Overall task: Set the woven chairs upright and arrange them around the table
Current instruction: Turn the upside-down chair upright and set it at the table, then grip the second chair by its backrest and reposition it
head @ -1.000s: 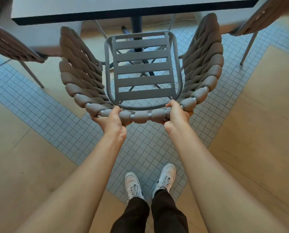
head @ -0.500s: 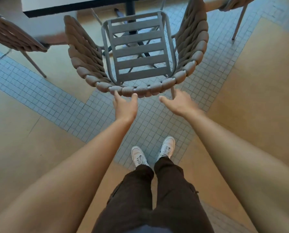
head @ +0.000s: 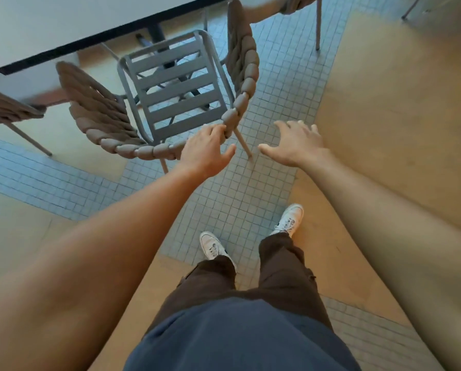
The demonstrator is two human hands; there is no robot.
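Note:
A woven chair (head: 100, 116) with a brown rope back and grey slatted seat stands upright on its legs, its front tucked toward the white table (head: 63, 25). My left hand (head: 206, 151) hovers over the chair's back rim at its right corner, fingers spread, fingertips at or touching the rope. Off to the right of the chair, my right hand (head: 295, 145) is open in the air and holds nothing. Two more woven chairs show partly: one at the left edge (head: 4, 109), one at the top right (head: 301, 2).
The floor mixes pale blue mosaic tile (head: 237, 199) and tan wood panels (head: 384, 103). The table's dark pedestal base (head: 154, 33) stands under the top. My feet in white shoes (head: 213, 246) stand behind the chair. Another chair leg shows far top right.
Both hands gripped the chair's back rim one second ago, then let go. The view has shifted right and back, and both hands now sit right of the chair's middle.

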